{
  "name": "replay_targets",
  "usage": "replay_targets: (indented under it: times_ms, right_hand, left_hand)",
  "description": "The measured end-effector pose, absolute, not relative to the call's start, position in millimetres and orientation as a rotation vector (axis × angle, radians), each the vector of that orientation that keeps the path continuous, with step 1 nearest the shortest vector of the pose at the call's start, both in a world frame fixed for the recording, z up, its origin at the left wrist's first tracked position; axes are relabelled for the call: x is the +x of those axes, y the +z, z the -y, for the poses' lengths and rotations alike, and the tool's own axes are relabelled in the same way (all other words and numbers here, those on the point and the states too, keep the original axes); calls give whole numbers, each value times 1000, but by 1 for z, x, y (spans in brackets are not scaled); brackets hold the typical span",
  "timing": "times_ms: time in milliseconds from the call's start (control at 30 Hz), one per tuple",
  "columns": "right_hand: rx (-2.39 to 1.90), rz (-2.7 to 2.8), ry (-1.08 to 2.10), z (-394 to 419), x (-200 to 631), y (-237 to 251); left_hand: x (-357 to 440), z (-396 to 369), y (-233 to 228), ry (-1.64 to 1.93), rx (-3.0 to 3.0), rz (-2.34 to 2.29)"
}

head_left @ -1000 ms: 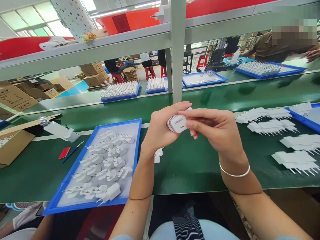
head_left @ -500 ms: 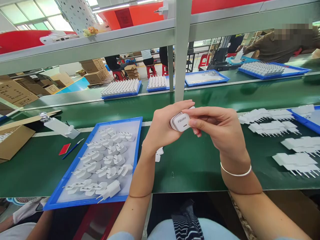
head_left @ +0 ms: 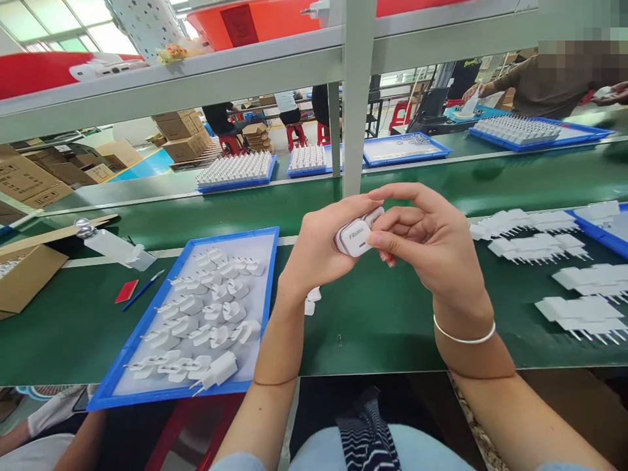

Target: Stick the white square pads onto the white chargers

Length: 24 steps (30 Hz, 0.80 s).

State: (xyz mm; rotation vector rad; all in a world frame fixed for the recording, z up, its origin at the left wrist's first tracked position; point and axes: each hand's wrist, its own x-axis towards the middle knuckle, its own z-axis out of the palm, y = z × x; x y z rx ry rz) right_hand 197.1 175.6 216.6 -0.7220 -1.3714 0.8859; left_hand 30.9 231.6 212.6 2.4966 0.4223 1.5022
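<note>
Above a green conveyor bench (head_left: 373,327), a small white plastic charger (head_left: 354,237) is gripped between the closed left hand (head_left: 318,252) and right hand (head_left: 432,245); a blue tray of white plugs (head_left: 147,386) lies left of the hands.

A white charger (head_left: 354,237) of smooth, slightly glossy plastic is gripped. Matt green sheeting is seen on the worktop (head_left: 383,320). Blue plastic forms the tray rim (head_left: 267,297), brown cardboard the box (head_left: 27,275) at the worktop's left edge.
</note>
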Motion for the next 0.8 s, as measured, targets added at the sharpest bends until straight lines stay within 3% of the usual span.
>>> replay_targets:
  times_ms: [800]
  right_hand:
    - [-748, 1353, 1046, -176, 202, 219]
  left_hand:
    - [25, -234, 210, 1400, 2658, -357]
